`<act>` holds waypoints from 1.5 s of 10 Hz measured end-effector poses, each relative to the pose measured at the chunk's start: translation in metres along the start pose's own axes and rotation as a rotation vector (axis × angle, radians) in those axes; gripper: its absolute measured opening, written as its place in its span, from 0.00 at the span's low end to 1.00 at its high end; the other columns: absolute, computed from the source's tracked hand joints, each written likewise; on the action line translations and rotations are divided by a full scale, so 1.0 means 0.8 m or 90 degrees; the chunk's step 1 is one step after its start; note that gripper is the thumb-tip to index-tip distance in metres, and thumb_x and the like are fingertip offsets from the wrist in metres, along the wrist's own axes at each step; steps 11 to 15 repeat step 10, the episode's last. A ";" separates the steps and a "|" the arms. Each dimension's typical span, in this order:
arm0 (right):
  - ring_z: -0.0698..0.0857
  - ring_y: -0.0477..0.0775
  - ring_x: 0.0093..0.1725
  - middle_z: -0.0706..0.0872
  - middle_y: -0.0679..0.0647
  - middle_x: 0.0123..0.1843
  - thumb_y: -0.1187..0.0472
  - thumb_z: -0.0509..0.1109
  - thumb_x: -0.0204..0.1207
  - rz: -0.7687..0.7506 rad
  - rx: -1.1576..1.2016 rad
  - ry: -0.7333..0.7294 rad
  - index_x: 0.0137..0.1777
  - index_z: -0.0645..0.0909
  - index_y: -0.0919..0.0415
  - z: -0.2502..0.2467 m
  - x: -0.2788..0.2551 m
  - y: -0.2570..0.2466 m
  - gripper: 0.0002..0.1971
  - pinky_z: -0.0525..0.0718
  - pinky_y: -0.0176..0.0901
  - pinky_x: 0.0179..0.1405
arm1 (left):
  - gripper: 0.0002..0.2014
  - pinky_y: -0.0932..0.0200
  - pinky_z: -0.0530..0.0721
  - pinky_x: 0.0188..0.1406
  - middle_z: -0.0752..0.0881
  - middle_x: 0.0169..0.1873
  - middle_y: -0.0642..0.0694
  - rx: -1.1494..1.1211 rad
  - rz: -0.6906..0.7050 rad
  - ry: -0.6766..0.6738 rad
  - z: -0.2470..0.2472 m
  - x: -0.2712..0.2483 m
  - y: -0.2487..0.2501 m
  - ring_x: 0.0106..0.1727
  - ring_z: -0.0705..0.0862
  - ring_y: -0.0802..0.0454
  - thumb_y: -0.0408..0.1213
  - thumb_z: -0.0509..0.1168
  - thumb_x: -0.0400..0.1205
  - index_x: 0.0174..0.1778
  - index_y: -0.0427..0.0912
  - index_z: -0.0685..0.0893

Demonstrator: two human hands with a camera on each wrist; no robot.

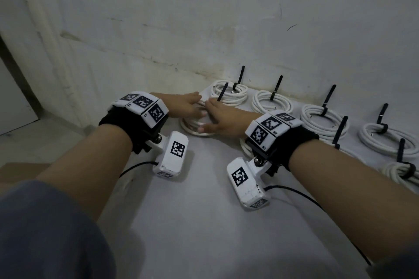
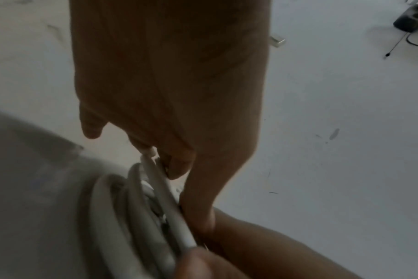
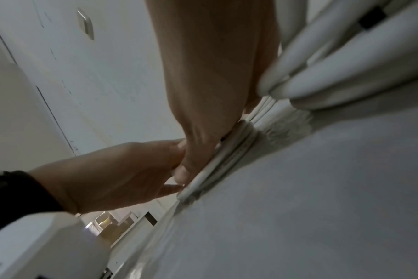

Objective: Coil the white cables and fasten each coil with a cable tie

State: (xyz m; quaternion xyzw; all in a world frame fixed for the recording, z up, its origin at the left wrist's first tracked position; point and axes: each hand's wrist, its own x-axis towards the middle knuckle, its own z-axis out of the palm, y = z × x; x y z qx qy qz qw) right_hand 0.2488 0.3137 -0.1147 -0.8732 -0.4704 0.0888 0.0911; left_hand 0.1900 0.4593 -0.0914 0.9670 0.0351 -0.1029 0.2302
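I have both hands on one white cable coil (image 1: 192, 125) lying flat on the grey table (image 1: 204, 222), at the far left of the tied coils, near the wall (image 1: 204, 18). My left hand (image 1: 187, 104) reaches in from the left, its fingertips (image 2: 177, 168) pinching a strand of the coil. My right hand (image 1: 221, 119) lies over the coil's right side, fingers stretched flat and pressing on the loops, thumb against the near edge. A black cable tie (image 1: 222, 92) sticks up just past my right fingers. Tied coils (image 1: 324, 123) sit in rows to the right.
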 end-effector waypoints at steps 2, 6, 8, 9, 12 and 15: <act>0.71 0.60 0.70 0.68 0.62 0.73 0.44 0.68 0.77 -0.009 -0.040 -0.016 0.76 0.63 0.68 -0.011 -0.007 0.002 0.37 0.68 0.50 0.69 | 0.61 0.54 0.63 0.79 0.65 0.79 0.52 -0.009 0.010 -0.045 -0.008 0.000 -0.030 0.77 0.66 0.56 0.68 0.72 0.55 0.83 0.46 0.56; 0.78 0.59 0.58 0.77 0.60 0.57 0.48 0.75 0.71 -0.024 0.032 0.072 0.63 0.81 0.65 -0.015 -0.006 -0.006 0.25 0.76 0.46 0.54 | 0.49 0.56 0.65 0.75 0.68 0.78 0.44 -0.093 -0.003 0.045 0.000 0.000 -0.015 0.78 0.67 0.48 0.51 0.71 0.62 0.81 0.41 0.62; 0.80 0.54 0.44 0.83 0.61 0.45 0.56 0.73 0.73 -0.002 0.091 0.137 0.57 0.85 0.67 -0.021 -0.016 -0.024 0.17 0.72 0.42 0.39 | 0.27 0.64 0.63 0.69 0.68 0.78 0.42 -0.116 -0.001 0.134 0.007 0.002 -0.002 0.78 0.68 0.48 0.40 0.62 0.85 0.79 0.38 0.65; 0.81 0.56 0.58 0.84 0.60 0.59 0.60 0.69 0.77 0.041 0.103 0.159 0.64 0.81 0.63 -0.022 -0.033 -0.026 0.17 0.75 0.40 0.52 | 0.24 0.60 0.65 0.71 0.72 0.76 0.42 -0.117 0.003 0.183 0.008 -0.011 -0.001 0.76 0.71 0.48 0.39 0.63 0.84 0.76 0.39 0.71; 0.82 0.57 0.59 0.84 0.59 0.59 0.64 0.68 0.77 0.077 0.139 0.239 0.60 0.82 0.64 -0.025 -0.055 -0.025 0.13 0.76 0.40 0.55 | 0.20 0.56 0.70 0.71 0.77 0.71 0.41 -0.054 0.022 0.257 0.010 -0.024 -0.002 0.72 0.74 0.46 0.36 0.64 0.82 0.71 0.42 0.77; 0.82 0.57 0.59 0.84 0.59 0.59 0.64 0.68 0.77 0.077 0.139 0.239 0.60 0.82 0.64 -0.025 -0.055 -0.025 0.13 0.76 0.40 0.55 | 0.20 0.56 0.70 0.71 0.77 0.71 0.41 -0.054 0.022 0.257 0.010 -0.024 -0.002 0.72 0.74 0.46 0.36 0.64 0.82 0.71 0.42 0.77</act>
